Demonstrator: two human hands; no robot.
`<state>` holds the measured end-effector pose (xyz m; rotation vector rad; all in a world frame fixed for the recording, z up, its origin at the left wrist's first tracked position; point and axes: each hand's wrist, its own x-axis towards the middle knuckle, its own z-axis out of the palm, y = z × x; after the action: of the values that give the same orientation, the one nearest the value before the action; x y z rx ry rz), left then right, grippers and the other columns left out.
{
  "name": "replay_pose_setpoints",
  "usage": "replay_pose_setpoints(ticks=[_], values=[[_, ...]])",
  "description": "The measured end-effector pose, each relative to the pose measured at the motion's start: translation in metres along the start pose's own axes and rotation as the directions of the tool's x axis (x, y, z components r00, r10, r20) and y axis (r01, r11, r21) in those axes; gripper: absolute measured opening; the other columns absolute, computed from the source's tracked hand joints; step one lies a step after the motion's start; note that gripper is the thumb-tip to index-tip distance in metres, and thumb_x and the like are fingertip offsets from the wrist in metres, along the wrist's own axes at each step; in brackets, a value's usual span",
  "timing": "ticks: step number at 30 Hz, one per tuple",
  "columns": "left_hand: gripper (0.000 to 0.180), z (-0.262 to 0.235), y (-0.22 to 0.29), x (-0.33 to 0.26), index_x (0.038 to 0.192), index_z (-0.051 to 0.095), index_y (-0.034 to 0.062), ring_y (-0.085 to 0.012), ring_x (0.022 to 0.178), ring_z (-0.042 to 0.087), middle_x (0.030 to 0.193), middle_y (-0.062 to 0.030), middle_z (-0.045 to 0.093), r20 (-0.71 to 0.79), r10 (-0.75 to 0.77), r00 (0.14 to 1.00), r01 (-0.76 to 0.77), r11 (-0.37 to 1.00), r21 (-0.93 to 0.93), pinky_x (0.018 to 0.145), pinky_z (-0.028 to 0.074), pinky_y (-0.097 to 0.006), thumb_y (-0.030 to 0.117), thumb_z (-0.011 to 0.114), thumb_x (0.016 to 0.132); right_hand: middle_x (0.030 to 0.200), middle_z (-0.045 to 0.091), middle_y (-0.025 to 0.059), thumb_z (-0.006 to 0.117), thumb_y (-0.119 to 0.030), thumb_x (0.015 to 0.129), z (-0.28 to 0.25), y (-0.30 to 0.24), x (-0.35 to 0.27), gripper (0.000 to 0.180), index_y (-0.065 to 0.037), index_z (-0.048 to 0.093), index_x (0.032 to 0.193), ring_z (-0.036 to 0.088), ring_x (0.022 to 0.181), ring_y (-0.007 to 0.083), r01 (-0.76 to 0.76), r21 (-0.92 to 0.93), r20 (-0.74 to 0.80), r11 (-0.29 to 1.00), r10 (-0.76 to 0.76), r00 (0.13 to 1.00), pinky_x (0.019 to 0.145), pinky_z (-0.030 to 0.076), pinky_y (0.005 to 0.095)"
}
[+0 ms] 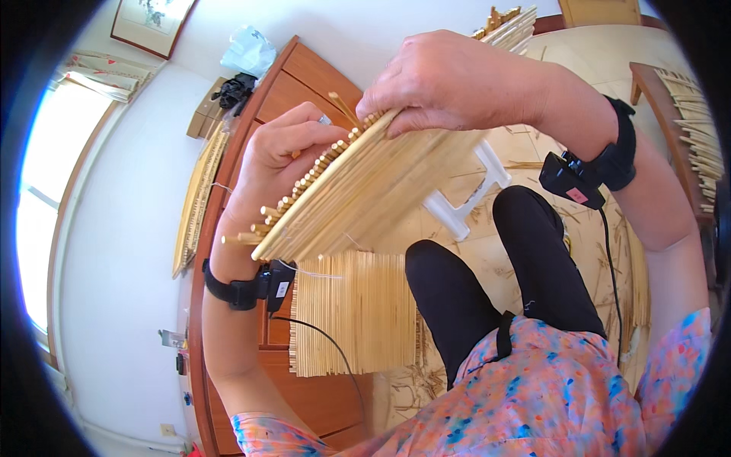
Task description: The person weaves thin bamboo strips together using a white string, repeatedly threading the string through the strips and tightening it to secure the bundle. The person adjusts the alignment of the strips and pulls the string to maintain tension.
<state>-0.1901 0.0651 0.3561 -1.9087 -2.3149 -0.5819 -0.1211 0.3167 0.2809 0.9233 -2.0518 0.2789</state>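
A mat of pale, straw-coloured plant stalks (381, 183) is held up tilted in front of me, its cut stalk ends along the upper left edge. My right hand (449, 80) is closed over its top corner, thumb on the near face. At the left edge my left hand (282, 152) is closed, its bent fingers against the stalk ends; part of its grip is hidden. A small pale piece (325, 119) shows by its fingers, too small to name. One loose stalk (345, 109) sticks up between the hands. A thin white thread (308, 272) hangs below the mat.
Another stalk mat (354, 316) leans against a reddish-brown wooden cabinet (320, 80). A white plastic stool (476, 190) stands beyond my knees. Stalk scraps litter the tiled floor. More stalks lie on a brown bench (655, 107) at right. Black devices with cables are strapped to both forearms.
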Motion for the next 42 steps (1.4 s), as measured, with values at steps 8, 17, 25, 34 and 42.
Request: replay_pose_setpoints(ticks=[8,17,25,34,42], values=[[0.015,0.011,0.002,0.008,0.105,0.076,-0.0002,-0.0103,0.077,0.056,0.085,-0.0011,0.057,0.008,-0.174,0.985,0.172,0.963,-0.209,0.066,0.046,-0.025,-0.002,0.070,0.091,0.083,0.070,0.0149,0.075,-0.012,0.086,-0.016,0.015,0.001,0.024,-0.002,0.071,0.108,0.065,0.074,0.0338,-0.050,0.333,0.087,0.942,0.022,0.996,0.067,0.049,0.0399],[0.012,0.013,0.009,0.017,0.094,0.076,0.0004,-0.0101,0.073,0.053,0.081,-0.0002,0.055,-0.009,-0.098,0.995,0.093,0.961,-0.259,0.062,0.042,-0.026,-0.007,0.074,0.085,0.089,0.073,0.0161,0.075,-0.009,0.088,-0.036,0.010,-0.002,0.026,0.000,0.072,0.112,0.069,0.077,0.0277,-0.024,0.476,0.099,0.879,-0.026,0.995,0.070,0.052,0.0360],[0.012,0.008,0.024,0.019,0.096,0.075,0.0000,-0.0102,0.074,0.054,0.083,-0.0010,0.057,0.012,-0.062,0.998,0.063,0.979,-0.192,0.064,0.043,-0.026,-0.007,0.072,0.086,0.093,0.074,0.0178,0.075,-0.008,0.088,-0.042,0.004,-0.003,0.029,0.003,0.071,0.115,0.070,0.081,0.0294,-0.026,0.512,0.083,0.858,-0.020,0.996,0.073,0.054,0.0363],[0.005,0.000,0.042,0.009,0.090,0.068,-0.0030,-0.0117,0.076,0.059,0.085,-0.0040,0.063,-0.003,-0.227,0.974,0.224,0.964,-0.146,0.066,0.046,-0.025,-0.006,0.070,0.087,0.092,0.073,0.0182,0.074,-0.005,0.087,-0.051,-0.009,-0.004,0.028,0.003,0.071,0.114,0.070,0.081,0.0301,-0.079,0.501,0.141,0.862,0.009,0.990,0.073,0.054,0.0369],[0.013,0.000,0.041,0.000,0.093,0.070,0.0009,-0.0159,0.076,0.064,0.092,-0.0082,0.068,0.134,0.093,0.987,-0.075,0.988,-0.139,0.066,0.050,-0.029,-0.003,0.074,0.082,0.092,0.073,0.0111,0.078,-0.010,0.081,-0.045,-0.035,-0.003,0.024,-0.003,0.072,0.104,0.066,0.077,0.0330,0.002,0.422,0.124,0.907,-0.060,0.990,0.068,0.052,0.0370]])
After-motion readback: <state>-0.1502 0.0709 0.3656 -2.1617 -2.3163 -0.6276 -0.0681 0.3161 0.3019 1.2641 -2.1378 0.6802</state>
